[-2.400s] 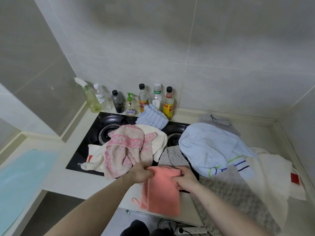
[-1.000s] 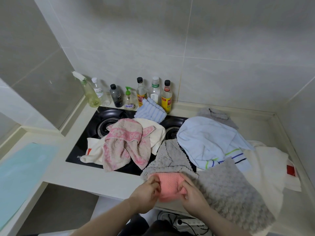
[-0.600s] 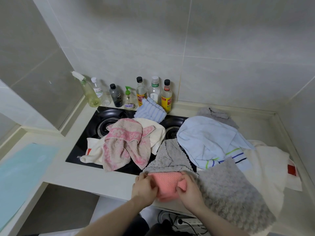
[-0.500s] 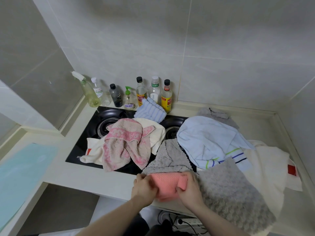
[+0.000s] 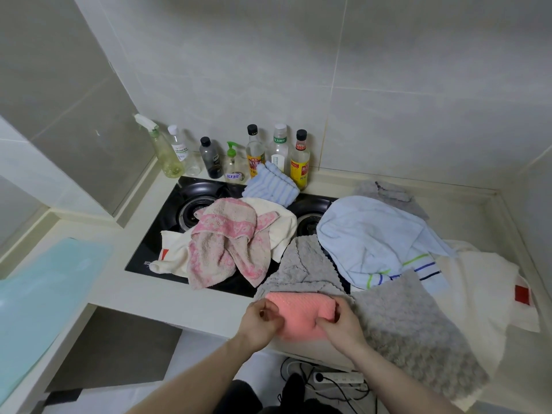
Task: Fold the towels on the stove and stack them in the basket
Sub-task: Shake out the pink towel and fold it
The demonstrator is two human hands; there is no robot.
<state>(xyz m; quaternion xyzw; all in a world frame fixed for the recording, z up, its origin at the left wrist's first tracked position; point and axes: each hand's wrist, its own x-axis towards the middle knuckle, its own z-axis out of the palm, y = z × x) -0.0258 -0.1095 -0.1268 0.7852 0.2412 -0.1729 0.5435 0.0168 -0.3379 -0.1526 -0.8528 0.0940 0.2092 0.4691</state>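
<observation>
A small coral-pink towel (image 5: 300,312), folded into a compact rectangle, lies at the counter's front edge. My left hand (image 5: 260,322) pinches its left side and my right hand (image 5: 339,324) pinches its right side. Behind it a grey scalloped cloth (image 5: 301,264) lies partly on the black stove (image 5: 185,204). A pink and beige towel (image 5: 224,243) sits crumpled over a cream towel (image 5: 279,222) on the stove. A blue striped cloth (image 5: 270,185) lies folded at the stove's back. No basket is in view.
A light blue towel (image 5: 370,237), a fluffy grey towel (image 5: 415,327) and a large cream towel (image 5: 478,288) cover the counter to the right. Several bottles (image 5: 254,153) line the back wall. A pale green board (image 5: 38,294) lies at the left. A power strip (image 5: 337,377) is on the floor below.
The coral towel hung long over the counter edge; both hands folded it up into a short rectangle. Since half a second ago the hands shifted slightly, still pinching its sides.
</observation>
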